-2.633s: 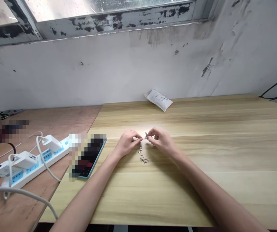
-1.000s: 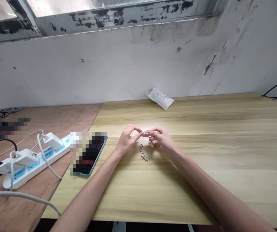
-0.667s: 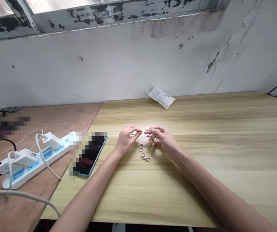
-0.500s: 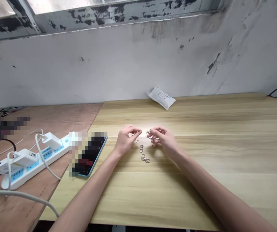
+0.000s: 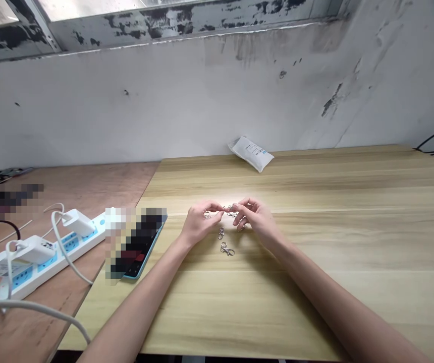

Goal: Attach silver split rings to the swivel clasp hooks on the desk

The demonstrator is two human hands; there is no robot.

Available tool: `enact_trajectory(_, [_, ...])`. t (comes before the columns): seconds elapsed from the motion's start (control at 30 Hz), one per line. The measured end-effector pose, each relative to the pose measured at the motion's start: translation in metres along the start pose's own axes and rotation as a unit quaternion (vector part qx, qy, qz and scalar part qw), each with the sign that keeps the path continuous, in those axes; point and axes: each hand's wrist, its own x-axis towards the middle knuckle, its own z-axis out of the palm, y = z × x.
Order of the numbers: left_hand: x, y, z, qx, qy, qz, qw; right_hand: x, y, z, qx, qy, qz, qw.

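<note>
My left hand is closed in a pinch, thumb and forefinger tips meeting close to the right fingertips. Whatever is in that pinch is too small to make out. My right hand pinches a small silver metal clasp, its other fingers curled beneath. Just below the hands lies a small metal clasp with a ring. Nearer to me is a larger silver swivel clasp with a ring. Some shiny metal pieces show partly behind my left hand, and others are partly covered by my right fingers.
A phone lies left of my left forearm on the wood-grain table. Beyond it, a white power strip with chargers and cables rests on a browner board. A white packet sits at the back near the wall.
My left fingertips have moved right and now meet the right fingertips. The loose ring seen beneath my left fingers is no longer visible. My right hand has hardly moved.
</note>
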Motion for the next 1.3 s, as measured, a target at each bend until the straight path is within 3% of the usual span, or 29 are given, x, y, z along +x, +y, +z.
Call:
enact_trajectory(0.4, [-0.001, 0.004, 0.001, 0.043, 0.018, 0.090, 0.995, -0.001, 0.008, 0.005, 0.061, 0.016, 0.021, 0.998])
enact_trajectory(0.77, [-0.003, 0.006, 0.004, 0.047, 0.021, 0.111, 0.993, -0.004, 0.011, 0.010, 0.066, 0.044, 0.015, 0.997])
enact_trajectory(0.97, [-0.005, 0.006, 0.005, 0.070, 0.020, 0.101, 0.992, -0.005, 0.013, 0.012, 0.015, 0.072, -0.016, 0.997])
enact_trajectory(1.13, [-0.004, 0.009, 0.002, 0.003, 0.024, 0.046, 0.999, 0.000, 0.017, 0.004, -0.065, 0.035, 0.025, 0.997])
enact_trajectory(1.2, [-0.003, 0.012, 0.002, -0.033, 0.026, 0.016, 0.999, 0.000, 0.017, 0.002, -0.132, 0.046, -0.016, 0.990])
enact_trajectory(1.3, [-0.003, 0.015, 0.003, -0.077, 0.026, -0.020, 0.996, -0.003, 0.015, 0.002, -0.258, 0.035, -0.145, 0.955])
